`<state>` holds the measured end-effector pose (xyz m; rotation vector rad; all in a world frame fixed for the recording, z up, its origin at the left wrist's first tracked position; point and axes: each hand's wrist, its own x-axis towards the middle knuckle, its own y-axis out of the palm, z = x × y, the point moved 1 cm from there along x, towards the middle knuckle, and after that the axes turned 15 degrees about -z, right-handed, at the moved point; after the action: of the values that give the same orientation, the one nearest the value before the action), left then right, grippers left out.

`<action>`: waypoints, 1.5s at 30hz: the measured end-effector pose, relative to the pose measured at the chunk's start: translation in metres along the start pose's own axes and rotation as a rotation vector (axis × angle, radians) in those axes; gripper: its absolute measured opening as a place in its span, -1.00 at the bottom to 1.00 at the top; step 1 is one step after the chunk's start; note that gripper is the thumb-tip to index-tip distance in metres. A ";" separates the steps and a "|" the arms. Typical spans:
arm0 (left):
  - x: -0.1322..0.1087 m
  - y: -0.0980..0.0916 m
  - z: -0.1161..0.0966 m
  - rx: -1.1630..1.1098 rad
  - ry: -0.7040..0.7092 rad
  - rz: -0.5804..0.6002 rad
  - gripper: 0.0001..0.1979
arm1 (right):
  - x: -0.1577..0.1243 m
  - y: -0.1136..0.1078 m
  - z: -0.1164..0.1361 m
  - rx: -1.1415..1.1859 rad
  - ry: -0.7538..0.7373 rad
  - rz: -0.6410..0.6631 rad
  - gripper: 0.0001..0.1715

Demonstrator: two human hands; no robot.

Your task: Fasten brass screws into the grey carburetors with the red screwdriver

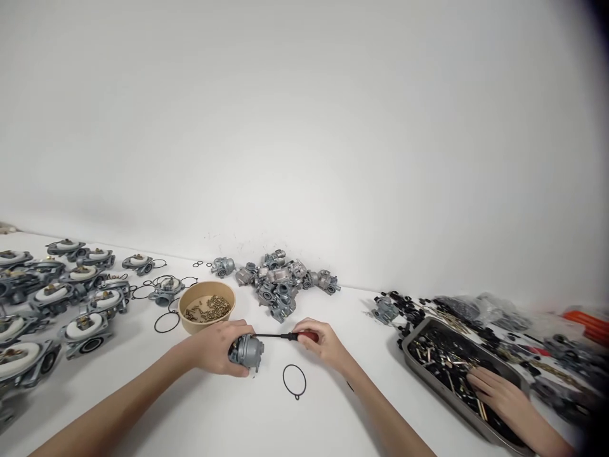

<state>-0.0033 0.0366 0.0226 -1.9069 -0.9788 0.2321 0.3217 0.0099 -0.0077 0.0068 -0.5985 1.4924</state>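
Observation:
My left hand (pixel 219 346) is closed round a grey metal carburetor (pixel 248 351), which lies tilted on its side just above or on the white table; I cannot tell which. In my right hand (pixel 320 344) is a screwdriver (pixel 306 336) with a red and black handle. Its dark shaft runs level to the left and meets the carburetor's upper edge by my left fingers, where the tip is hidden. A black rubber gasket ring (pixel 294 381) lies on the table below the screwdriver. Behind my left hand stands a tan bowl (pixel 190 322) of small brass-coloured screws (pixel 214 310).
Several carburetors (pixel 280 279) are piled by the wall. More carburetor bodies with white floats (pixel 83 327) spread across the left, near loose black rings (pixel 166 322). At right, another person's hand (pixel 499 397) reaches into a metal tray (pixel 419 368) of small parts.

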 end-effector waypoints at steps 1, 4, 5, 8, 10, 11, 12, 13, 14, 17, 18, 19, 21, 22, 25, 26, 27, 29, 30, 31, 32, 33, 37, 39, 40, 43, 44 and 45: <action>0.001 -0.002 0.000 0.003 -0.006 0.008 -0.35 | 0.002 -0.001 0.000 0.004 -0.012 0.015 -0.52; 0.002 -0.009 -0.002 0.009 -0.029 0.038 -0.31 | 0.010 -0.007 0.001 -0.004 -0.030 0.037 -0.50; 0.001 -0.011 -0.003 0.011 -0.033 0.043 -0.32 | 0.012 -0.009 0.002 -0.016 -0.033 0.037 -0.51; -0.002 -0.019 -0.009 0.022 -0.039 0.031 -0.37 | 0.013 -0.014 0.004 -0.076 -0.041 0.001 -0.58; -0.005 -0.024 -0.014 0.045 -0.045 0.008 -0.42 | 0.009 -0.013 0.005 -0.131 -0.047 -0.057 -0.64; -0.006 -0.026 -0.017 0.063 -0.047 -0.004 -0.45 | 0.006 -0.011 0.005 -0.161 -0.051 -0.087 -0.66; -0.007 -0.029 -0.020 0.085 -0.049 -0.017 -0.48 | 0.003 -0.007 0.006 -0.192 -0.055 -0.111 -0.69; -0.007 -0.031 -0.023 0.111 -0.048 -0.028 -0.52 | 0.000 -0.003 0.006 -0.224 -0.062 -0.127 -0.71; -0.006 -0.034 -0.027 0.138 -0.044 -0.035 -0.56 | -0.004 0.002 0.007 -0.255 -0.071 -0.136 -0.73; 0.000 -0.042 -0.042 0.225 -0.022 -0.038 -0.66 | -0.013 0.021 0.010 -0.348 -0.098 -0.145 -0.76; 0.003 -0.044 -0.048 0.254 -0.012 -0.032 -0.69 | -0.017 0.027 0.012 -0.379 -0.103 -0.148 -0.77; 0.006 -0.046 -0.053 0.280 -0.001 -0.019 -0.71 | -0.021 0.033 0.015 -0.410 -0.107 -0.150 -0.77; 0.013 -0.049 -0.065 0.332 0.028 0.014 -0.74 | -0.030 0.043 0.022 -0.477 -0.116 -0.150 -0.77; 0.016 -0.049 -0.070 0.359 0.045 0.036 -0.74 | -0.035 0.046 0.026 -0.512 -0.124 -0.146 -0.77; 0.024 -0.046 -0.083 0.453 0.100 0.062 -0.73 | -0.046 0.048 0.038 -0.613 -0.159 -0.130 -0.77; 0.027 -0.045 -0.085 0.484 0.118 0.066 -0.73 | -0.047 0.046 0.041 -0.645 -0.172 -0.120 -0.76; 0.028 -0.044 -0.086 0.512 0.137 0.068 -0.74 | -0.047 0.041 0.046 -0.674 -0.185 -0.108 -0.75; 0.030 -0.043 -0.085 0.568 0.162 0.075 -0.76 | -0.045 0.028 0.057 -0.720 -0.222 -0.072 -0.72; 0.030 -0.043 -0.085 0.593 0.170 0.078 -0.78 | -0.044 0.019 0.066 -0.740 -0.245 -0.052 -0.70; 0.029 -0.043 -0.084 0.615 0.173 0.079 -0.78 | -0.042 0.010 0.076 -0.758 -0.270 -0.029 -0.70; 0.028 -0.043 -0.084 0.636 0.170 0.081 -0.78 | -0.040 -0.001 0.087 -0.775 -0.297 -0.011 -0.71; 0.027 -0.043 -0.083 0.653 0.161 0.081 -0.78 | -0.038 -0.011 0.101 -0.789 -0.327 0.004 -0.72; 0.026 -0.040 -0.081 0.693 0.101 0.077 -0.74 | -0.027 -0.053 0.174 -0.822 -0.450 0.026 -0.82; 0.027 -0.037 -0.082 0.699 0.075 0.071 -0.72 | -0.024 -0.072 0.220 -0.825 -0.514 0.011 -0.89; 0.028 -0.035 -0.082 0.700 0.065 0.068 -0.71 | -0.025 -0.080 0.244 -0.823 -0.543 -0.008 -0.87; 0.030 -0.031 -0.087 0.724 0.038 0.058 -0.70 | -0.035 -0.096 0.321 -0.811 -0.599 -0.079 -0.87; 0.031 -0.030 -0.089 0.734 0.030 0.061 -0.71 | -0.042 -0.098 0.349 -0.803 -0.614 -0.099 -0.89; 0.031 -0.031 -0.091 0.743 0.024 0.064 -0.71 | -0.050 -0.099 0.377 -0.791 -0.629 -0.118 -0.87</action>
<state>0.0488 0.0060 0.1030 -1.2515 -0.6800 0.5280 0.2769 -0.1836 0.3314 -0.1027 -1.6378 1.0406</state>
